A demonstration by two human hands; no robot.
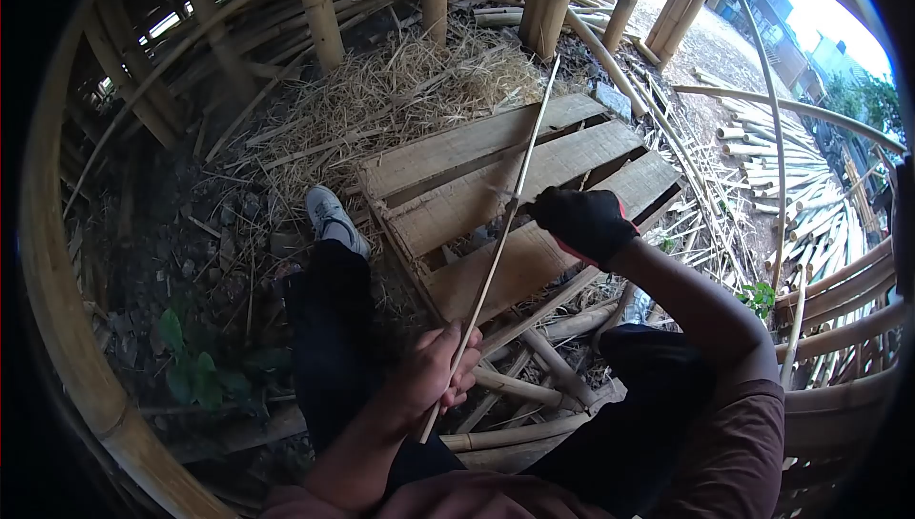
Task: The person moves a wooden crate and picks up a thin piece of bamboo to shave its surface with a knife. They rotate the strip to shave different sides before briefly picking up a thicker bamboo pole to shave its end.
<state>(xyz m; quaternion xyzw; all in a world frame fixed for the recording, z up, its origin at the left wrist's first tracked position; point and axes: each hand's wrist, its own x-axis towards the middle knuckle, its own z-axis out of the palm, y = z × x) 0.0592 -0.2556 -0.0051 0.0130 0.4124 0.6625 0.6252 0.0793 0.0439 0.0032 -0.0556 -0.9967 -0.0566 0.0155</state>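
A long, thin bamboo strip (519, 176) slants from my lap up over a slatted wooden crate (457, 149). My bare left hand (440, 368) is closed around the strip near its lower end. Over the crate, my right hand (586, 223) wears a black and red glove. Its fingers are wrapped round a knife, whose thin blade (502, 195) points left and meets the strip about midway along. The knife's handle is hidden inside the glove.
Thin shavings (400, 104) are heaped behind the crate. Upright bamboo posts (551, 4) stand beyond. Cut bamboo poles (810, 185) lie piled at the right. A curved bamboo pole (67, 328) runs along the left. My shoe (334, 217) rests left of the crate.
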